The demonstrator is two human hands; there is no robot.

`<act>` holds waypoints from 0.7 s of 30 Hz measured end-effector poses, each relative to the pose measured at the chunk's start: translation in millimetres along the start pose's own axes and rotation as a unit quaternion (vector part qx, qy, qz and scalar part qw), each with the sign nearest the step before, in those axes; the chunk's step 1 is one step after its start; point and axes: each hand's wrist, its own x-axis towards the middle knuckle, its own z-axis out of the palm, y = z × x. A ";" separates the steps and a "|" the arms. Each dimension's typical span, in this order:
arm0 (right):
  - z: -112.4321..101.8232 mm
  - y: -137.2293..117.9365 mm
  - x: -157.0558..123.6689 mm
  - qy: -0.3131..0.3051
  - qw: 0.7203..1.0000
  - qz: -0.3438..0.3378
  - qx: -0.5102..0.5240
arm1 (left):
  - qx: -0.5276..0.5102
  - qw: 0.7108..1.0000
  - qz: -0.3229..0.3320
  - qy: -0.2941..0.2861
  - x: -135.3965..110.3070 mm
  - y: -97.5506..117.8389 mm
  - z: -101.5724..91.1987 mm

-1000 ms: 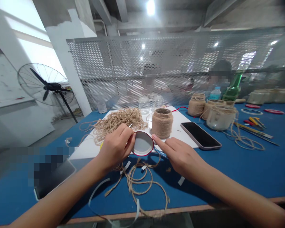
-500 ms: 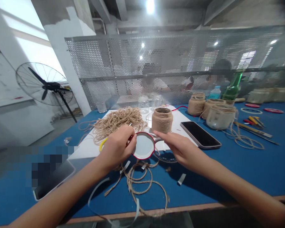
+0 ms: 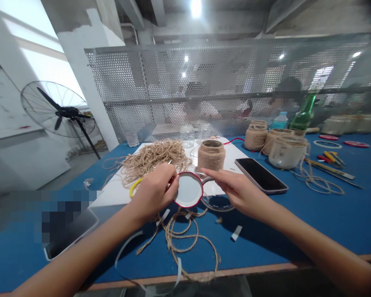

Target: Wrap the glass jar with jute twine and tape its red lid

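Head view looks down on two bare hands over a blue table. The left hand is closed on the left edge of one round jar lid, which has a white face and a red rim and is held tilted over the front edge of a white board. The right hand is open with its fingers extended, and its fingertips are just beside the lid's rim; whether they touch it, I cannot tell. Just below the right hand lies one thin metal ring, and one yellow ring sits partly behind the left hand.

On the board are one loose pile of jute twine and one twine-wrapped jar. Two bare glass jars stand just behind that jar. Farther right are two more twine-wrapped jars and one glass jar with twine around its neck. Two red lids lie near the far right. One black phone lies beside the board, and two twine coils lie on the table.
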 end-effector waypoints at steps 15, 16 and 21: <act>7.6 3.6 -2.5 -0.014 0.998 0.002 0.064 | 0.025 1.000 0.000 0.010 -0.3 -1.3 1.5; 7.4 3.6 -2.5 -0.014 0.997 0.004 0.073 | 0.024 1.000 0.000 0.009 -0.2 -1.4 1.4; 3.2 3.6 -1.3 -0.018 0.998 0.020 0.065 | 0.010 1.000 -0.011 -0.017 -0.3 -2.0 0.9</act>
